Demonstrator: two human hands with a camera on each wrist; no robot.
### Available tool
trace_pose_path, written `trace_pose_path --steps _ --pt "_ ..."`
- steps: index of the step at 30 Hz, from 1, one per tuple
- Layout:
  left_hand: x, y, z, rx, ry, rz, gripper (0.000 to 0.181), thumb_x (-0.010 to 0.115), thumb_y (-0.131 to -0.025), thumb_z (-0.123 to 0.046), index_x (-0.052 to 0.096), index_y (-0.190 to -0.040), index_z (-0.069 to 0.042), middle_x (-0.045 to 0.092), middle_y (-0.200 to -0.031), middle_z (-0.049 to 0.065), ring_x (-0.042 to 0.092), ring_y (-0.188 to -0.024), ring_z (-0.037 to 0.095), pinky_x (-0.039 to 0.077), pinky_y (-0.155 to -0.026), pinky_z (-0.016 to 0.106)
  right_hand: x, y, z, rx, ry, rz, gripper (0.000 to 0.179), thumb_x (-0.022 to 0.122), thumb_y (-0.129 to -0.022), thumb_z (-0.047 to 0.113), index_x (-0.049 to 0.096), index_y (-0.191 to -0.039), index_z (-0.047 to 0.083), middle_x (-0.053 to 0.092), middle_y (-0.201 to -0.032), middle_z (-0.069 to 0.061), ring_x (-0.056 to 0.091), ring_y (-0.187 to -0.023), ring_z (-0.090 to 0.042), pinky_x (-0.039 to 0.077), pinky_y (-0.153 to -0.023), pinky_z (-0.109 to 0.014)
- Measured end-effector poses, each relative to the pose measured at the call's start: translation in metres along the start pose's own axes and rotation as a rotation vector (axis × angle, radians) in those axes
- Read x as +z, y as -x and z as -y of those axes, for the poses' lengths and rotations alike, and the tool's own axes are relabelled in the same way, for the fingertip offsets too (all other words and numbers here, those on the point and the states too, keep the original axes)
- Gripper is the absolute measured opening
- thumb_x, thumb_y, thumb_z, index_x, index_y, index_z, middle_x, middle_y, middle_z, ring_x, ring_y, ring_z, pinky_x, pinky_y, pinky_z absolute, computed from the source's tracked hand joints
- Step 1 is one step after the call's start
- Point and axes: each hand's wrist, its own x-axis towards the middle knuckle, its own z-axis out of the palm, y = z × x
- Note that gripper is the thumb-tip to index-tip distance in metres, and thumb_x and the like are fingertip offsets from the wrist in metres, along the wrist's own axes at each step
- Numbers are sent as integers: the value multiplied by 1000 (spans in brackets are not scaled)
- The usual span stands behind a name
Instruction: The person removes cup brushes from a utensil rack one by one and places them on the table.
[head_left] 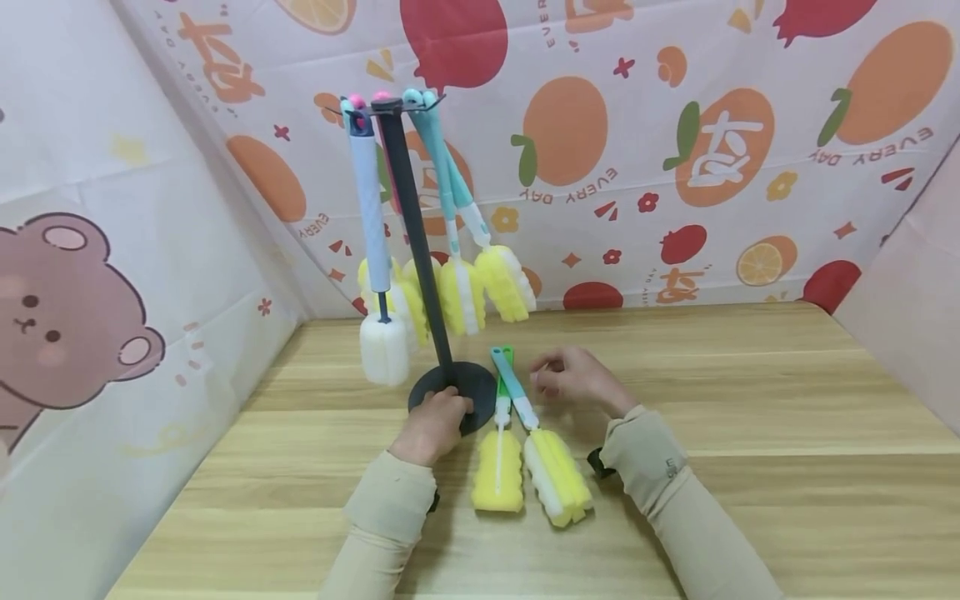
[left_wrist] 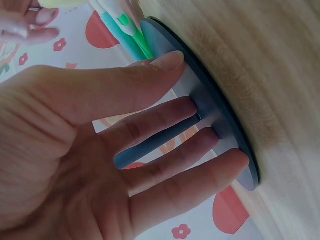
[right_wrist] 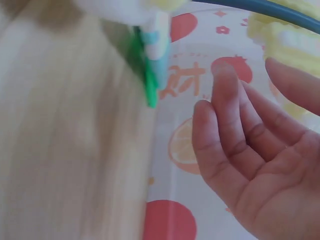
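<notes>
My left hand [head_left: 433, 423] rests on the round black base [head_left: 483, 407] of an upright stand [head_left: 412, 217]. In the left wrist view its fingertips press on the base [left_wrist: 220, 107], with the fingers apart and fairly straight. My right hand [head_left: 579, 380] is raised just right of two sponge bottle brushes, its fingers loosely bent and holding nothing. One brush [head_left: 553, 473] has a light blue handle and a yellow-and-white sponge head. The other brush [head_left: 498, 471] has a green handle and a yellow head. Their handles cross near the base.
Several sponge brushes hang from the stand's top hooks, among them a white-headed brush [head_left: 384, 346] with a blue handle and a teal-handled brush [head_left: 462, 296]. The wooden table [head_left: 750, 467] meets a fruit-print cloth [head_left: 637, 250] behind and a bear-print cloth [head_left: 180, 275] at left.
</notes>
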Motion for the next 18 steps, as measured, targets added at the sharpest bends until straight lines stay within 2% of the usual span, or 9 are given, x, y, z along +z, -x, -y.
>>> trace_pose_path --steps 7,14,18 --pt "0 1 0 4 -9 -3 28 73 -89 6 77 -113 -5 64 -112 20 60 -102 46 53 -88 52 -8 1 16 -87 0 -64 23 65 -98 8 72 -114 -7 72 -102 -17 70 -81 -26 57 -85 -42" --pt "0 1 -1 -6 -4 1 28 73 -89 6 77 -114 -5 64 -112 20 60 -102 46 53 -88 52 -17 1 35 -172 -5 -111 19 66 -98 5 73 -110 -9 73 -95 -14 72 -82 -28 58 -85 -41" --pt "-1 1 -1 -7 -6 4 28 73 -89 6 77 -114 -5 64 -113 20 60 -102 45 53 -88 52 -21 2 47 -234 -4 -146 17 66 -97 2 73 -106 -10 73 -91 -15 71 -81 -32 59 -83 -44"
